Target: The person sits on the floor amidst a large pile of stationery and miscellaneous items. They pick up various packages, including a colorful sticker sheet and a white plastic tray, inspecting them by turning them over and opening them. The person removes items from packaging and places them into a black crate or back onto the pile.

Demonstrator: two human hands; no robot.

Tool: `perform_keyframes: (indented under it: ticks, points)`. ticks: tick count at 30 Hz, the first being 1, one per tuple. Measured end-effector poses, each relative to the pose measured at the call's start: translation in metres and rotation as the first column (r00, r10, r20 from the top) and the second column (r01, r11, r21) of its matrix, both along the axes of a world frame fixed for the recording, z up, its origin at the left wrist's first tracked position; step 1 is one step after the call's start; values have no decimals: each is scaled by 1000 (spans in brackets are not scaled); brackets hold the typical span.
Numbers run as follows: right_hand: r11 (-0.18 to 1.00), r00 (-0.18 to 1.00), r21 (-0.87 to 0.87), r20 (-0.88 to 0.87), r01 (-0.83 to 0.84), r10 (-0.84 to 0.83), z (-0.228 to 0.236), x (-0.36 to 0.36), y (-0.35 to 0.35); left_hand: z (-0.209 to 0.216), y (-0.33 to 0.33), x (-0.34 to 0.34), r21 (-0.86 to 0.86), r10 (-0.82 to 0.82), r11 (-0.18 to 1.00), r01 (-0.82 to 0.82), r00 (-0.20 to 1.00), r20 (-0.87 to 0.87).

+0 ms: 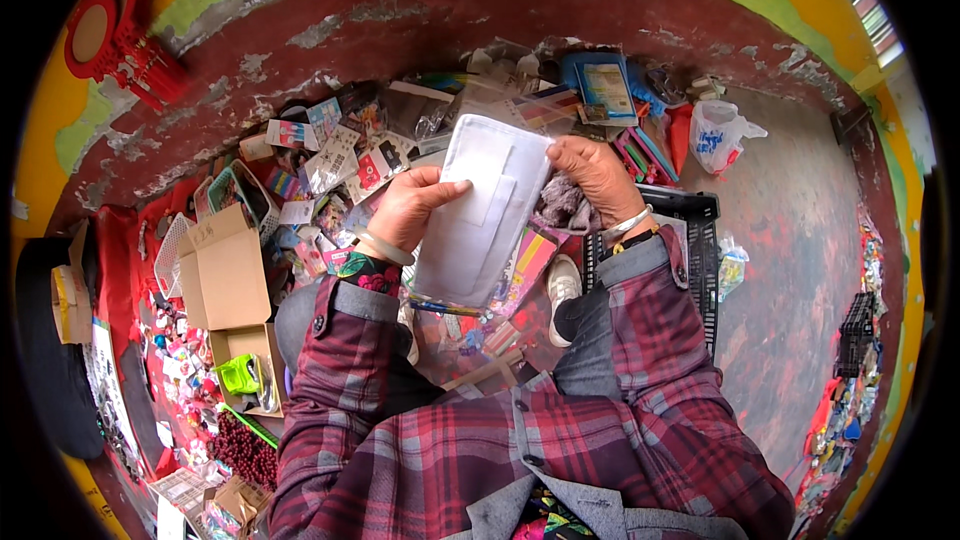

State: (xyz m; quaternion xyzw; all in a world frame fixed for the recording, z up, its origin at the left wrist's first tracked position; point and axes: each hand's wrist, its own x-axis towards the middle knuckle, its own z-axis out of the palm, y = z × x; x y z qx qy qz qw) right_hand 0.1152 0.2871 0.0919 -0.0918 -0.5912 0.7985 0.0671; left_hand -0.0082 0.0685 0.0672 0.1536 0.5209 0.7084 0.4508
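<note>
A flat white rectangular packet (470, 250) is held up over my lap, tilted slightly to the right. It looks like a sleeve or pouch with a paler panel on its face, and a thin coloured strip shows along its lower edge. My left hand (405, 208) is closed on its left side, thumb pressed on the front. At the upper right corner, my right hand (597, 180) pinches the packet between thumb and fingers. Behind it, partly hidden, lie a pink and yellow packaged item (535, 258) and a greyish-purple bundle of cloth (565, 205).
Packaged goods (335, 160) pile along the wall ahead. A black plastic crate (710, 270) stands by my right leg, a white plastic bag (718, 135) beyond it. On the left are an opened cardboard box (228, 275), a pale basket (172, 255) and dark red beads (240, 450).
</note>
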Motion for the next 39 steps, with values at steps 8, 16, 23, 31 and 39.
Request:
perform_keyframes:
  ticks: [8,16,23,31,39]
  points:
    - [998,997,-21,61,58,-56,6,6,6,2,-1,3,-95,-100,992,87,985,-143]
    - [993,996,-117,87,12,-2,8,6,4,-1,0,-2,-120,-129,986,120,989,-76]
    - [994,993,-110,111,-26,38,2,7,4,8,4,6,8,-99,995,102,981,-168]
    - [975,985,182,138,-124,100,-4,3,-10,-10,3,1,113,58,993,-44,990,-129]
    - [908,1000,419,29,-15,2,0,0,-18,-2,3,2,185,39,982,-32,999,-35]
